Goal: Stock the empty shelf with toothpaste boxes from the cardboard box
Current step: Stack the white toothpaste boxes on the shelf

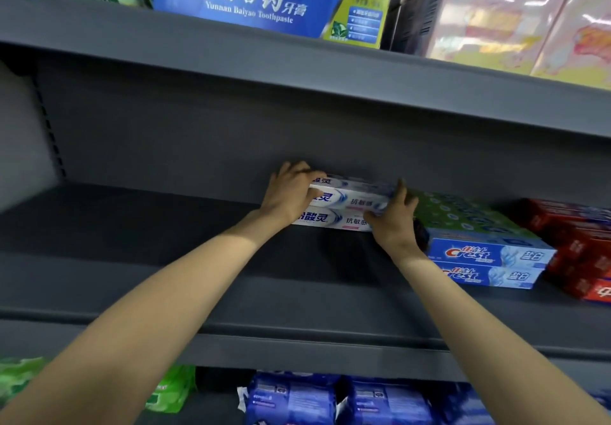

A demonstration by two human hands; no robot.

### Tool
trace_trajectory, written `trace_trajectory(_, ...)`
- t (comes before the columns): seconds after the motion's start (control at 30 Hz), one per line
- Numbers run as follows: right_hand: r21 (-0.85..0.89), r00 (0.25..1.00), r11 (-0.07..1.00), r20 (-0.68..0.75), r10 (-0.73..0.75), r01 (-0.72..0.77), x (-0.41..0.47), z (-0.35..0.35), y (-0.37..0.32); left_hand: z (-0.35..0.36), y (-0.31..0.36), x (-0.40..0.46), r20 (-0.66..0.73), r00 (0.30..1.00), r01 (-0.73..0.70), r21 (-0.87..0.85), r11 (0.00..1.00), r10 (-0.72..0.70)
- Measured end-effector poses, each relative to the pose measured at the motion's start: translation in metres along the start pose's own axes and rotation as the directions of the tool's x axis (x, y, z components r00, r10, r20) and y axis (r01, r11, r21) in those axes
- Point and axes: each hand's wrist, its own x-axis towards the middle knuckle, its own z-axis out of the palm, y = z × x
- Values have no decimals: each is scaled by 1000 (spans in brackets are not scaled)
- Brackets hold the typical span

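Hands meet at a stack of two white toothpaste boxes [344, 208] lying lengthwise toward the back of the grey shelf [165, 259], near its middle: the left hand [291, 193] curls its fingers over the stack's left end with the thumb on the top box's front, and the right hand [395, 218] wraps around the right end, fingers reaching behind. Just right of the stack, touching the right hand, lie blue and green Crest boxes [489, 259] stacked toward the shelf's front edge, with red boxes [578, 246] beyond them at the right end.
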Motion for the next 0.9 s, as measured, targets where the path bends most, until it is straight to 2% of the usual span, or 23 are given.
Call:
trace_trajectory(0.13, -124, 996, 989, 36, -82, 86, 4, 3, 2, 12, 4, 2, -20, 1000, -17, 65, 998, 18)
trace_trajectory(0.2, -214, 990, 969, 100, -101, 121, 3, 3, 5, 16, 6, 2, -32, 999, 1, 111, 994, 3)
trace_trajectory(0.33, -277, 980, 949, 172, -103, 148, 0, 4, 5, 13, 14, 4, 31, 999, 6, 175, 985, -11)
trace_trajectory(0.4, -300, 978, 943, 189, -87, 142, -2, 3, 3, 9, 15, 2, 13, 1000, -19, 191, 981, 17)
trace_trajectory(0.6, -155, 979, 973, 141, -150, 171, -28, 4, -17, -10, 22, -25, -38, 992, -107, 219, 970, 118)
trace_trajectory(0.73, -189, 976, 965, 157, -154, 182, -59, 3, -35, -26, 25, -53, -39, 997, -57, 187, 981, 65)
trace_trajectory(0.83, -187, 956, 949, 201, -216, 253, -92, -2, -45, -45, 30, -83, -2, 1000, 24, 112, 993, -24)
trace_trajectory(0.9, -206, 941, 933, 234, -246, 295, -117, -8, -53, -57, 33, -113, -17, 1000, 24, 102, 994, -23)
